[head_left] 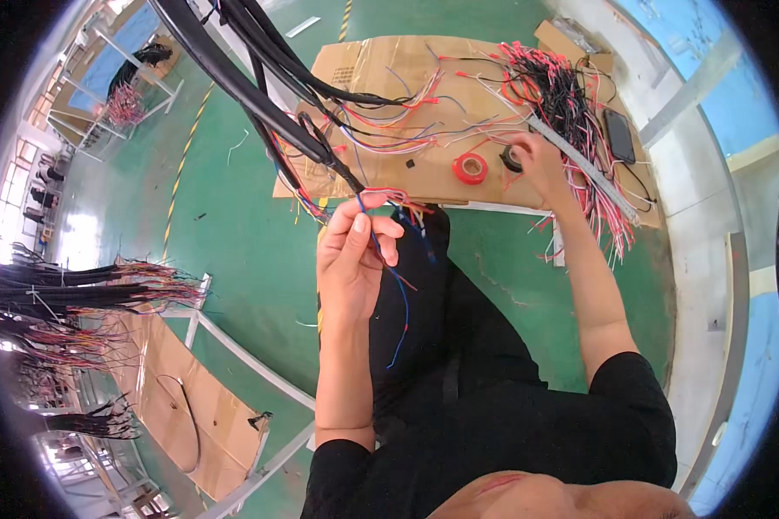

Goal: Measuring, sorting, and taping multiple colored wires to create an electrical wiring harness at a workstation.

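My left hand (355, 246) is closed, thumb against fingers, on thin coloured wires (389, 195) at the end of a black-sheathed cable (273, 112). A blue wire (405, 316) hangs below that hand. Over the cardboard-topped table, my right hand (538, 171) has its fingers curled beside a roll of black tape (511, 157), partly covering it. A small red strip shows below its fingertips; whether they grip it or the roll is hard to make out. To their left lies a roll of red tape (470, 169).
The cardboard sheet (363, 65) carries loose wires, a heap of black leads with red ends (541, 86), a grey metal strip (584, 160) and a phone (618, 136). More cable bundles (86, 298) hang at left, above a cardboard-covered rack (160, 355). A wall (679, 182) stands at right.
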The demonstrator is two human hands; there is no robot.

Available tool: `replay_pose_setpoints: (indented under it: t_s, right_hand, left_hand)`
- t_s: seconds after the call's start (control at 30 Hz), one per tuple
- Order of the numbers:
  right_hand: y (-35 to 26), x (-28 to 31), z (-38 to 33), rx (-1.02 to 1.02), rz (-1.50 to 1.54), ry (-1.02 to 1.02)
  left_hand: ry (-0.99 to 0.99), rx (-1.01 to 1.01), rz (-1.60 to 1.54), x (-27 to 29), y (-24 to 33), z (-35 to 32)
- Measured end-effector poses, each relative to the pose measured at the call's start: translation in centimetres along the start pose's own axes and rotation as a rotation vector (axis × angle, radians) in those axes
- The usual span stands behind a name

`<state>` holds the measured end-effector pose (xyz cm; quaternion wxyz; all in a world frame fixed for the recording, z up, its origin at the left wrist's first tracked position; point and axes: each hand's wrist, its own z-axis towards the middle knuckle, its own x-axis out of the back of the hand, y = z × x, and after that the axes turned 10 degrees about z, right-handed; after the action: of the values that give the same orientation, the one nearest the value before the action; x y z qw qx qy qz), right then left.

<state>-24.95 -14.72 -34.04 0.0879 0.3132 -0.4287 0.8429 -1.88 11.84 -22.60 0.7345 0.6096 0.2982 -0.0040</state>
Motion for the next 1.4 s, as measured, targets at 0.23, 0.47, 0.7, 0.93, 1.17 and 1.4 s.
replay_pose_setpoints:
  t_s: [0.23, 0.47, 0.7, 0.93, 1.17, 1.4]
  right_hand:
    - [2.3, -1.0, 0.9, 0.045, -0.360, -0.052]
    - [1.9, -0.9, 6.0, 0.277, -0.664, -0.455]
    - [3.4, 3.5, 10.7, -0.472, 0.037, -0.607]
    - [-10.0, 2.7, 7.6, -0.672, 0.744, -0.575]
    - [-23.7, 1.3, 4.2, -0.490, 0.987, -0.929]
    - [-28.3, 0.6, 5.0, -0.331, 0.404, -1.058]
  left_hand:
    - [-0.001, -0.005, 0.060, 1.2, 0.4, -0.7]
    - [0.028, 0.007, 0.080, 1.6, 1.4, -1.5]
    - [-0.001, -0.032, 0.077, 2.4, 1.5, -1.3]
    - [-0.052, -0.062, 0.073, 3.1, 0.9, -1.3]
    - [-0.104, -0.051, 0.041, 3.1, 0.9, -1.0]
    - [-0.156, -0.015, 0.061, 2.9, 1.3, -1.3]
